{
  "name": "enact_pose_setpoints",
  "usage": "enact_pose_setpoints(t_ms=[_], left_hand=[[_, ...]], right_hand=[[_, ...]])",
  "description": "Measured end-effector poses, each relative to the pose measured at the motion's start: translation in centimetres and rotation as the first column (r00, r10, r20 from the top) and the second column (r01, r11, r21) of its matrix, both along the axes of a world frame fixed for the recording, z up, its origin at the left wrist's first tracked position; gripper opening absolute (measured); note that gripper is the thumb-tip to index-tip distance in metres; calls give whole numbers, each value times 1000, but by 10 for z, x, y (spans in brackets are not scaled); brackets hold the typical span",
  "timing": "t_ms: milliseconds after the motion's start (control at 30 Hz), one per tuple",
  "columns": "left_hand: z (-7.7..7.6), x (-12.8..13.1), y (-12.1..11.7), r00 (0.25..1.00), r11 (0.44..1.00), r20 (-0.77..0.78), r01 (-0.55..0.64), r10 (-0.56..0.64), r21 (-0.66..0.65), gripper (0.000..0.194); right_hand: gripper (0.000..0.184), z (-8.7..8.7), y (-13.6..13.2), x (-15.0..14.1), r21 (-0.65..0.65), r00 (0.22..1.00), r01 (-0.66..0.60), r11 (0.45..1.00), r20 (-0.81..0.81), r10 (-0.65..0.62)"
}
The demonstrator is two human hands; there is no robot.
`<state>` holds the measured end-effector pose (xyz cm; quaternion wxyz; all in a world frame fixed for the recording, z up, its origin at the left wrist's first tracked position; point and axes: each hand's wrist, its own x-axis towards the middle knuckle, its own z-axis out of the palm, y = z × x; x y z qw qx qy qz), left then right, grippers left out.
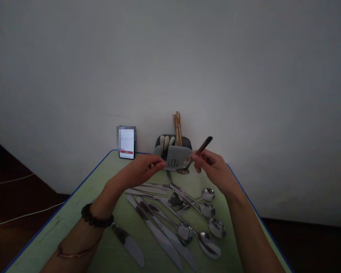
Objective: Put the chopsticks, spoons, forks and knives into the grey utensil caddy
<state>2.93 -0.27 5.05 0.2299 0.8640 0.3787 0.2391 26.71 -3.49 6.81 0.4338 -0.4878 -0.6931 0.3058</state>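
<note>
My right hand (211, 168) pinches a spoon (205, 145) whose dark-looking handle slants up to the right. Its bowl seems to hang low at the left, in front of the grey cutlery holder (179, 154). By the holder's left front is my left hand (147, 167), thumb and fingertips brought together; whatever they may grip is hidden. White-handled utensils (166, 142) and wooden chopsticks (177, 127) stand in the holder. Below my hands lie several metal spoons (208, 244) and several table knives (159, 233), partly overlapping. Another knife (130, 244) lies beside my left wrist.
A phone (127, 143) with a lit screen leans upright against the wall (244, 94) at the back left. The light green table (65, 223) has a blue edge and touches the wall. White cables (25, 218) run across the dark floor at the left.
</note>
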Motion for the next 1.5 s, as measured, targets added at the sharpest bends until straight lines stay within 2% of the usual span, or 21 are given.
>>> enact_pose_setpoints(t_ms=[133, 233, 467, 633, 800, 900, 1033, 1200, 1367, 1500], left_hand=[[1, 4, -6, 997, 986, 9, 82, -81, -145, 41], [4, 7, -10, 989, 967, 32, 146, -142, -209, 44], [8, 9, -14, 974, 956, 10, 225, -227, -190, 41], [7, 9, -14, 979, 956, -8, 199, -206, -216, 36], [8, 4, -11, 990, 969, -29, 129, -138, -210, 31], [10, 2, -10, 989, 967, -21, 138, -146, -214, 30], [12, 1, -11, 983, 943, 46, 182, -176, -277, 44], [11, -1, -9, 993, 961, 47, 118, -110, -250, 52], [10, -2, -9, 997, 958, 25, 82, -78, -274, 51], [11, -4, -9, 999, 963, 35, 42, -33, -267, 45]], right_hand=[[28, 0, -1, -4, -109, 934, -146, 983, -343, 101], [31, -3, -1, -8, -162, 880, -226, 961, -457, 130], [28, -2, -3, -14, -203, 892, -244, 948, -431, 137], [30, 1, -4, -12, -175, 919, -195, 965, -376, 118], [30, 3, -2, -5, -170, 897, -143, 975, -438, 55], [28, 5, -1, 0, -147, 895, -136, 980, -443, 58], [27, 6, -2, 4, -116, 900, -135, 984, -429, 73], [28, 9, -5, 1, -137, 929, -136, 981, -361, 78], [40, 9, -5, 0, -179, 985, -114, 977, -150, 88], [49, 6, -4, 3, -224, 996, -49, 973, 65, 66]])
